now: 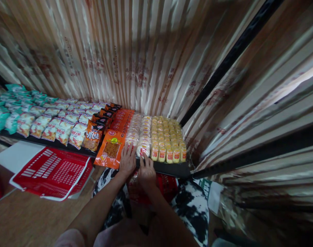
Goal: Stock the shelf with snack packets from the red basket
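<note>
My left hand (127, 159) rests with extended fingers on the front of a row of white wrapped snacks (133, 132), beside an orange snack packet (110, 149). Just right of it, my right hand (146, 171) reaches up to the shelf's front edge, its fingertips at the front of a second row, round white wrapped cakes (145, 139). Neither hand is wrapped round anything. To the right stand several rows of small yellow wrapped cakes (169, 154) with red labels. The undersides of both hands are hidden.
White bags (65, 132), dark orange bags (93, 135) and teal bags (13, 121) fill the black shelf (171, 168) leftward. Below is a red basket (53, 171). A black upright post (210, 75) meets the shelf's right end, before a striped plastic-covered wall (135, 51).
</note>
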{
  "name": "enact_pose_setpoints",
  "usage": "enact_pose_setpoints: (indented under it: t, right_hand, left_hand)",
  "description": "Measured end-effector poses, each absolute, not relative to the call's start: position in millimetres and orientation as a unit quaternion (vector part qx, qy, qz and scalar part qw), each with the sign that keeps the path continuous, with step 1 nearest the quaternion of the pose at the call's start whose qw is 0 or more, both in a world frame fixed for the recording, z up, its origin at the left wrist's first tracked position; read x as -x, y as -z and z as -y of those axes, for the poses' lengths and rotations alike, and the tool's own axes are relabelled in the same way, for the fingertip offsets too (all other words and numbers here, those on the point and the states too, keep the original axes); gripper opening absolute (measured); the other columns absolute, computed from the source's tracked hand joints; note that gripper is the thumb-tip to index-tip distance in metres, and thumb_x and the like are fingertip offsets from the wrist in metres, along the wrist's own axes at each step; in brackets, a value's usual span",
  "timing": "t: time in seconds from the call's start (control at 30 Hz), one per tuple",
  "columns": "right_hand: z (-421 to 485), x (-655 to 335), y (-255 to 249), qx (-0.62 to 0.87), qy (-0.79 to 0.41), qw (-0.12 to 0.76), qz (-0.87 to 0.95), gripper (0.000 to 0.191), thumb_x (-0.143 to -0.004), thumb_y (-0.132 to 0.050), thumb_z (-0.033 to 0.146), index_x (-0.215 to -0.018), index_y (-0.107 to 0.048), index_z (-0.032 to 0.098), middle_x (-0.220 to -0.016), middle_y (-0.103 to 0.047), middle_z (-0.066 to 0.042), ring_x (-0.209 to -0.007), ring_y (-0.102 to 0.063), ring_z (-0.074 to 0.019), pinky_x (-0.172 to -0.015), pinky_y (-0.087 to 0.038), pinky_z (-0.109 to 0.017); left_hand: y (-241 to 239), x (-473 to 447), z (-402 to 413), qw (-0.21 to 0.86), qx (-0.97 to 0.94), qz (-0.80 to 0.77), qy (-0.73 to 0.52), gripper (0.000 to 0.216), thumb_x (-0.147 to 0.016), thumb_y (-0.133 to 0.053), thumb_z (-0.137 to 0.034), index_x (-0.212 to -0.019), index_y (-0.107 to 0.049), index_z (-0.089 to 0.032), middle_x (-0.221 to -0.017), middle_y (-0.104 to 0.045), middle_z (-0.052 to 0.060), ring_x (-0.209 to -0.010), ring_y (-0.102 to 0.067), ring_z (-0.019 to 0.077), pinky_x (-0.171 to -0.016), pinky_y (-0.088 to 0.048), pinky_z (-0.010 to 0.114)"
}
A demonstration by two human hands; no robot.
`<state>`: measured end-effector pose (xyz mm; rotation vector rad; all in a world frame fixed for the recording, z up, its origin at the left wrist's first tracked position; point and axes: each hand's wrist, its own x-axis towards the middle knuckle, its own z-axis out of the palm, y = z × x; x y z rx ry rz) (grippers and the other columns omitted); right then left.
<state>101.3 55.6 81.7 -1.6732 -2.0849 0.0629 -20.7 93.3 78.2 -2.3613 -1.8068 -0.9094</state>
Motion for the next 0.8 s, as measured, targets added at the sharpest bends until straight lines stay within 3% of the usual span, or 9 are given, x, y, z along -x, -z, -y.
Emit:
enact_pose_setpoints:
  t: [0.2,0.53,0.8]
  right_hand:
    - [-52.8,-99.8,-82.2,0.607,-0.012,0.235,0.759,0.054,-0.076,-0.040,0.009,-0.129,-0.047,0.009,-0.138,-0.041,-0.015,-0.119,-0.039,-0.0281,-0.097,-0.036,-0.043]
    - [-50.0,-108.9,-85.4,0.584,-0.045,0.242,0.773,0.056,-0.075,-0.041,0.010,-0.131,-0.044,0.009,-0.137,-0.042,-0.015,-0.124,-0.036,-0.0261,-0.098,-0.037,-0.042]
    - [-48.7,-113.8,-90.7,0.577,-0.059,0.248,0.776,0.059,-0.072,-0.041,0.005,-0.131,-0.045,0.009,-0.137,-0.042,-0.014,-0.122,-0.038,-0.0246,-0.098,-0.039,-0.039]
  left_hand:
    - [-75.4,19.3,-92.1,0.036,0.755,0.588,0.287,0.050,-0.087,-0.037,-0.015,-0.137,-0.032,-0.015,-0.145,-0.029,0.010,-0.138,-0.005,0.0255,-0.110,-0.018,0.049]
    - [-87.0,19.5,-87.0,0.043,0.800,0.545,0.246,0.049,-0.088,-0.045,-0.027,-0.135,-0.035,-0.032,-0.148,-0.024,0.003,-0.138,-0.012,0.0260,-0.110,-0.016,0.051]
    - [-84.3,20.4,-88.1,0.054,0.814,0.530,0.232,0.048,-0.088,-0.043,-0.027,-0.135,-0.036,-0.033,-0.146,-0.029,0.003,-0.137,-0.016,0.0262,-0.109,-0.018,0.050]
